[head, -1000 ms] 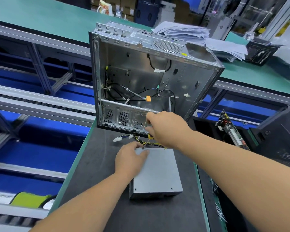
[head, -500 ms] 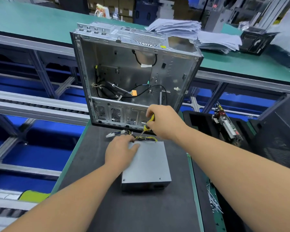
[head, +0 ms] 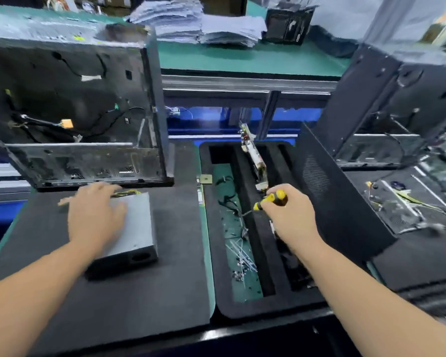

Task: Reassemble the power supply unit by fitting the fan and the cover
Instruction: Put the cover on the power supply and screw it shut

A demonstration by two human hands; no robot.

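Steadying the power supply unit (head: 137,228) with spread left hand (head: 95,217) fingers, right hand (head: 289,217) gripping the screwdriver (head: 269,199) over the tray (head: 252,309) — probably seeking a screw next.

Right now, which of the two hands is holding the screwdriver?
The right hand, over the black foam tray, grips the yellow-handled screwdriver. The left hand lies flat on the grey power supply unit.

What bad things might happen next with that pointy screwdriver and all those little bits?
1. The right hand grips the screwdriver over the black foam tray; its tip could snag the loose wires and small bits lying in the tray's slot.
2. The left hand only rests flat on the power supply unit, so the unit might slide on the mat.
3. The picture is blurred, so the head is turning; a hand could bump the open computer case.
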